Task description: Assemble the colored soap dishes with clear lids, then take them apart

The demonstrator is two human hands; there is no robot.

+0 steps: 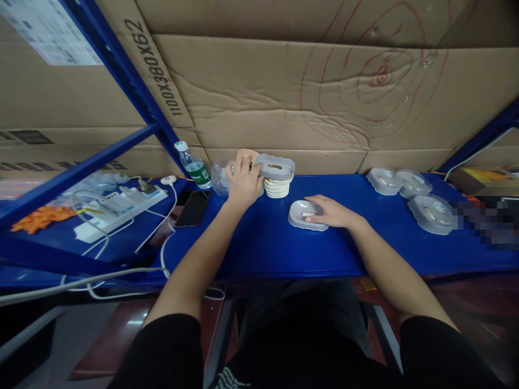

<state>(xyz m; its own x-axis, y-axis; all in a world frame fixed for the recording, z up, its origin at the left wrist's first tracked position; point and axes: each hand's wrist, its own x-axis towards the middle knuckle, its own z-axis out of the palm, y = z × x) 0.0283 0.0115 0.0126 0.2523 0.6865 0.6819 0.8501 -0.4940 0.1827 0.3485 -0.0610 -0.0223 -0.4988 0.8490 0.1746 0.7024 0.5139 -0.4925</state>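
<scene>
My left hand reaches to the back of the table, its fingers bent down over something it mostly hides. A peach-coloured piece shows just behind those fingers. Touching or close beside this hand is a grey oval plastic shell with a slot, lying on a stack of cream-coloured pieces. Nearer the front, my right hand grips the right side of a grey translucent plastic shell that rests on the table. A small white part shows inside that shell, by my thumb.
Three similar grey shells lie at the right of the blue table. A water bottle, clear plastic packaging, a phone and a power strip with loose cables are at left. Cardboard walls the back.
</scene>
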